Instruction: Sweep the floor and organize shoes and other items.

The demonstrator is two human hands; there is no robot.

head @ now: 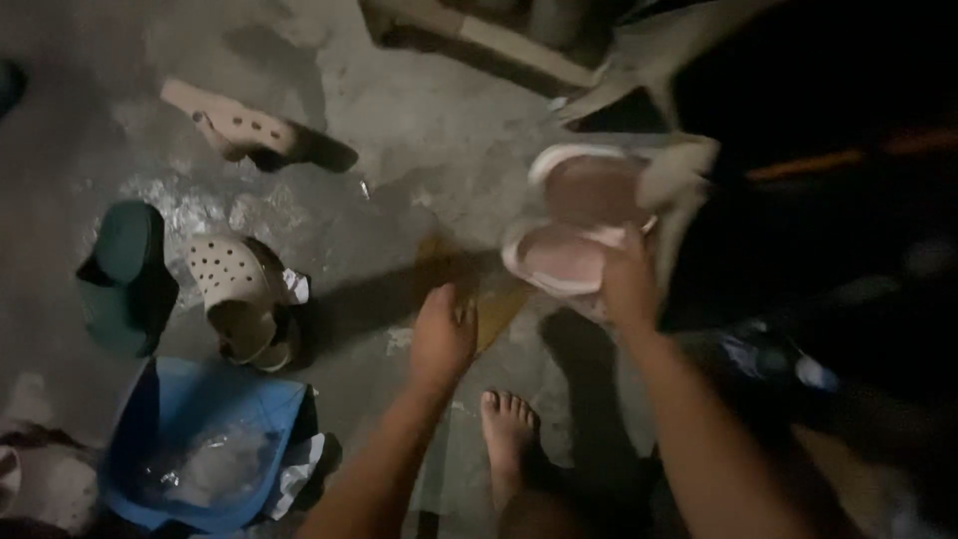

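The right hand (pixel 629 284) is clamped on the near edge of a pair of pink slippers (pixel 574 225), holding them together, soles up, above the wet concrete floor (pixel 419 130) at the right of the scene. The left hand (pixel 442 334) hangs free beside it, fingers loosely spread, gripping nothing, just above the floor and near the person's bare foot (pixel 507 429).

By the look of it, the step in hand is carrying or turning the pair over for handling; a steady grip on both slippers at once seems the main need, since the floor is wet and the light poor.

At the near left stands a blue basin (pixel 160 399) holding what looks like a crumpled clear plastic bag and perhaps some water; the contents are too dim to tell for sure. Just beyond it lie a cream clog with holes (pixel 235 294) and a dark green clog (pixel 125 274). Another pale clog (pixel 235 125) lies farther off on its side.
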